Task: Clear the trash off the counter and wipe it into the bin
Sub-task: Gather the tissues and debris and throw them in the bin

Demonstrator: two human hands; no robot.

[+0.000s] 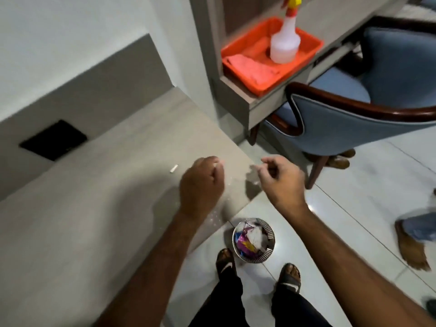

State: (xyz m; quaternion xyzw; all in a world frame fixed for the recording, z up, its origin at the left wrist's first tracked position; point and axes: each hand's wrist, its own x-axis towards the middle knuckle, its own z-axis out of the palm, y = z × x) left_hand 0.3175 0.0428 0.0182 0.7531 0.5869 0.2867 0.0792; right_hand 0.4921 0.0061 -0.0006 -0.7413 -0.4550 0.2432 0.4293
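I am working at the corner of the pale grey stone-look counter, centre frame. My left hand is curled shut, pinching what appears to be a small white scrap. My right hand is pinching a thin clear wrapper piece at the counter's edge. Both are hovering near the edge because the round steel bin, already holding wrappers, is standing directly below at lower centre. One small white stub and scattered white crumbs are remaining on the surface.
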